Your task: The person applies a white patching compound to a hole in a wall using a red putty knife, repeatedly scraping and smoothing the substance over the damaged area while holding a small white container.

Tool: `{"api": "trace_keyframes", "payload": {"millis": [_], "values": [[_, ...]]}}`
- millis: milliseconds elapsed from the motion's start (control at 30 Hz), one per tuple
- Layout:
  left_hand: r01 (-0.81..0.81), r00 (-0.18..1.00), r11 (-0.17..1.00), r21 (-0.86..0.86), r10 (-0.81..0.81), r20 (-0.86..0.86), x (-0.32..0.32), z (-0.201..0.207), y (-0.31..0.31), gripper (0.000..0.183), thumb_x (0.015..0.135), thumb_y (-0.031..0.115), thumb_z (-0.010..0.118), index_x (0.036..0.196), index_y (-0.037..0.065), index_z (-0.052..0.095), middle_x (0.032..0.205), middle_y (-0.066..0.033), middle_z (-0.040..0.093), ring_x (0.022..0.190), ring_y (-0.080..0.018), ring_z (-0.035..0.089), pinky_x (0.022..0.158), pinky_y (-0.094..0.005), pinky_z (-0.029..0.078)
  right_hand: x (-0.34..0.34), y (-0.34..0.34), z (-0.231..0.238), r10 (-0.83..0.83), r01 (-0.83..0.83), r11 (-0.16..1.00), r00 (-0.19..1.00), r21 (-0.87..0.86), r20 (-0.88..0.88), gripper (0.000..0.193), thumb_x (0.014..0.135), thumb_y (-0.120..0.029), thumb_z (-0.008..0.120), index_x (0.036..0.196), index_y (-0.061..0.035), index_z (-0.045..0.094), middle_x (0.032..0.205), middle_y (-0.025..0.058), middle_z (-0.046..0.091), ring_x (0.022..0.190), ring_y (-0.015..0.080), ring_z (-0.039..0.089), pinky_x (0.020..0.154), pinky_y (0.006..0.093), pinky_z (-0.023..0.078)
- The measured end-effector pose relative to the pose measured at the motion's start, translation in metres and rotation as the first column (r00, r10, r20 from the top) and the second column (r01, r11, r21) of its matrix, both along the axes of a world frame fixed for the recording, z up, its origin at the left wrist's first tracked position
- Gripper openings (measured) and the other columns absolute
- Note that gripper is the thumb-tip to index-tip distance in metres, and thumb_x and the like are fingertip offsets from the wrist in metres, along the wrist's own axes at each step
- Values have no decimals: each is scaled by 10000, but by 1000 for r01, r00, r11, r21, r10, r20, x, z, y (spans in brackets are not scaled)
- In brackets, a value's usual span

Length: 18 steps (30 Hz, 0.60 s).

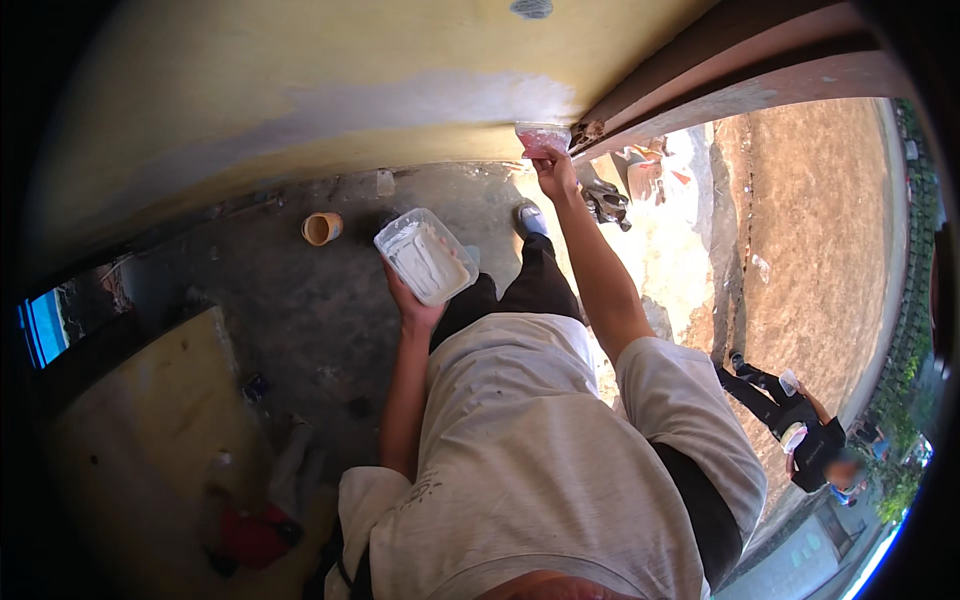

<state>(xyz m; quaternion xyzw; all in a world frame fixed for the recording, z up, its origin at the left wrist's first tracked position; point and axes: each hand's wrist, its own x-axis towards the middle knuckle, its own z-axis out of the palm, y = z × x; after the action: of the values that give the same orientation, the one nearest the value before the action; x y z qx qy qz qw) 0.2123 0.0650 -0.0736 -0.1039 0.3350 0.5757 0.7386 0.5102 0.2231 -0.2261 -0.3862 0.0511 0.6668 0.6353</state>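
Note:
My left hand (413,303) is closed around the side of a clear plastic tub (466,266), held tilted in front of my legs. White paste (420,258) is smeared thickly over its bottom. My right arm reaches up and forward. Its hand (558,176) is closed on a flat, pinkish, see-through scraper (543,139), whose wide edge meets the low part of the yellow wall (270,60) beside a brown frame. A pale patch (430,97) spreads along the wall left of the scraper.
A yellowish bucket (321,229) stands on the grey floor (300,300) near the wall. The brown frame (690,85) bounds an opening onto sunlit ground. Dark crumpled material (606,204) lies near my foot. Outside, a person (800,420) holds containers; another in red (255,535) is at lower left.

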Motion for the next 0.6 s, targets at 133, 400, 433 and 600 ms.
{"api": "trace_keyframes", "payload": {"millis": [133,400,433,600], "values": [[7,1000,1000,22,-7,-10,-1,-1,-5,641,989,615,392,1384,133,543,1353,-67,590,1237,-299,553,1067,-527,420,-2,3,20,23,-23,999,1000,24,14,136,966,4,511,1082,69,538,1122,186,611,1078,310,625,1030,435,517],[32,999,997,75,-34,15,2,6,0,630,996,602,386,1389,133,536,1353,-56,589,1231,-289,556,1071,-526,416,-10,2,91,0,-3,998,998,64,60,150,955,24,520,1093,72,549,1090,167,628,1019,283,643,1017,407,526],[28,999,997,71,-30,23,2,6,0,629,997,602,386,1388,133,537,1351,-54,590,1227,-288,558,1071,-526,416,-11,-1,98,-2,-2,998,998,65,61,150,955,24,520,1093,72,549,1090,167,628,1019,283,643,1017,407,526],[18,1000,997,80,-19,20,0,-1,1,632,995,604,387,1388,132,536,1348,-57,591,1223,-287,558,1068,-528,418,-20,-31,103,-41,36,996,996,78,75,156,974,-7,513,1113,38,568,1080,141,631,1005,266,640,1007,409,528]]}}
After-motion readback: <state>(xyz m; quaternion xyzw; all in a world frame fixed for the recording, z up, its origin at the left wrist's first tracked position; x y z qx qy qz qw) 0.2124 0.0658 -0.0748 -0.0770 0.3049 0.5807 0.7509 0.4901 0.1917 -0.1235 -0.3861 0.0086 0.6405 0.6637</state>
